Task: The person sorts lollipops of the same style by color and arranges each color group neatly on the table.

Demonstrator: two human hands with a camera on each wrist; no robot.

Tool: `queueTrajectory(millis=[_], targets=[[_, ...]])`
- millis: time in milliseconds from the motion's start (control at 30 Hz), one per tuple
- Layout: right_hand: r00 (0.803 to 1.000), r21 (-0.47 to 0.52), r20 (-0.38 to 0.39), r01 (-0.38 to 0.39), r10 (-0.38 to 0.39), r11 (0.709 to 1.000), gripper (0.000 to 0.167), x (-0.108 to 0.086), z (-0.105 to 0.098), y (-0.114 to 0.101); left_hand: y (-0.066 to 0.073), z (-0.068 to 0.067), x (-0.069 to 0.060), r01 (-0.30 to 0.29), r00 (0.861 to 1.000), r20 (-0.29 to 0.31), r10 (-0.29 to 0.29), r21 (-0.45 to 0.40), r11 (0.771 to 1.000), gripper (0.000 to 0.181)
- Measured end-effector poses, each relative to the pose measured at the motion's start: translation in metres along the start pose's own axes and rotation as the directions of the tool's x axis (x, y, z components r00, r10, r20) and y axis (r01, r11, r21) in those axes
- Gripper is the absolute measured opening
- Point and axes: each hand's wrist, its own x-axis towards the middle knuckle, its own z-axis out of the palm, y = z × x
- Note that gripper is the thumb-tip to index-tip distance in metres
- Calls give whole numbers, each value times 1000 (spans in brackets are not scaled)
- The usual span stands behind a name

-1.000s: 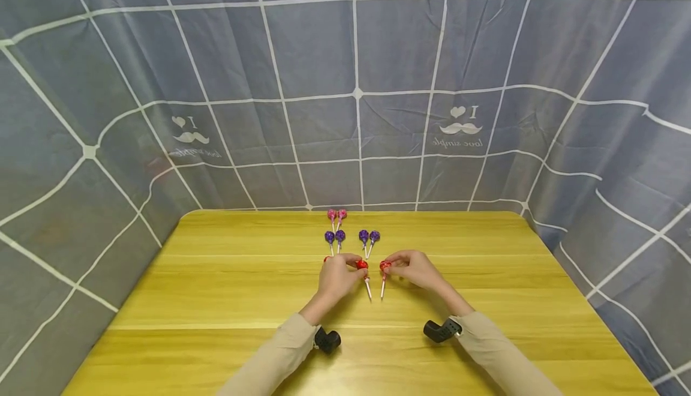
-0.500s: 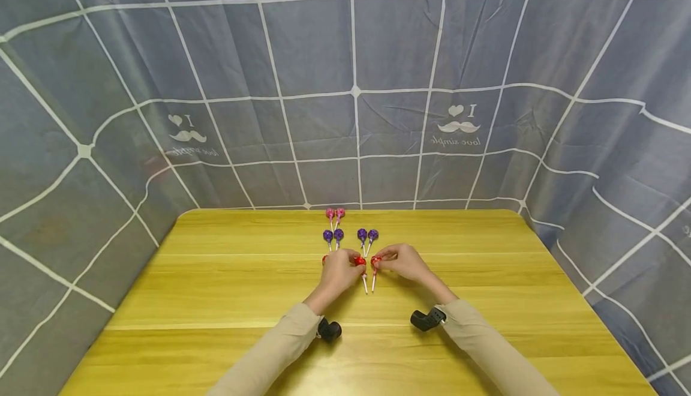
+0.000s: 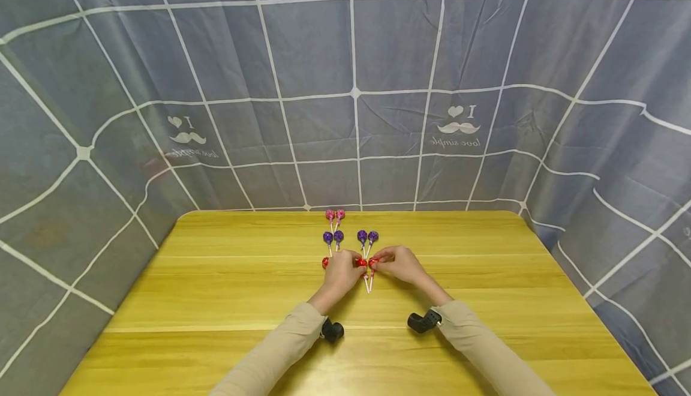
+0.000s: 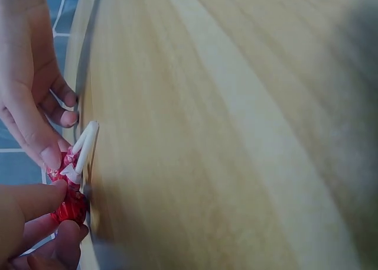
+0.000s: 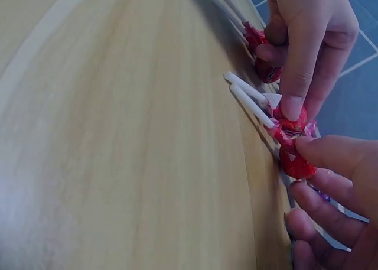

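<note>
My left hand [image 3: 340, 274] pinches a red-wrapped lollipop [image 4: 72, 208] by its head, thumb on one side. Just to its right, my right hand [image 3: 401, 264] pinches a second red lollipop [image 5: 297, 163]. The two heads lie close together on the table, their white sticks [image 5: 251, 104] pointing toward me and meeting near the ends. Beyond the left hand in the right wrist view lies another pair of red lollipops [image 5: 267, 69]; in the head view that hand covers most of them, leaving one red head [image 3: 325, 262] showing.
Behind the hands, one purple lollipop pair [image 3: 333, 237] lies at left and another purple pair [image 3: 367, 237] at right. Farther back is a pink pair [image 3: 335, 214]. The wooden table [image 3: 227, 300] ends at a grey grid-patterned curtain [image 3: 324, 126].
My right hand has slid its red lollipop leftward, up beside the one in my left hand. Their sticks, apart before, now converge at the bottom. The left hand has barely moved.
</note>
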Motion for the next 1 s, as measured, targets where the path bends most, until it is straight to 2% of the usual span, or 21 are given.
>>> queueTrajectory(millis=[167, 400, 600, 800, 867, 1000], targets=[[1000, -14, -8, 4, -4, 1000, 22, -2, 1, 0, 0, 1, 0, 17, 1000, -1, -16, 18, 1000, 24], [1000, -7, -4, 12, -12, 1000, 23, -2, 1, 0, -2, 2, 0, -12, 999, -31, 12, 15, 1000, 25], [1000, -21, 3, 14, -14, 1000, 26, -4, -2, 3, -3, -4, -2, -9, 1000, -23, 10, 11, 1000, 26], [999, -55, -23, 25, -26, 998, 33, -10, -18, 9, -6, -24, -5, -12, 999, -47, 14, 47, 999, 26], [997, -80, -51, 45, -49, 996, 33, -14, -26, 12, -12, -33, -7, -25, 997, -71, 30, 70, 997, 26], [983, -180, -126, 109, -133, 978, 36, -24, -49, 21, -32, -53, -16, -94, 985, -136, 111, 127, 987, 30]])
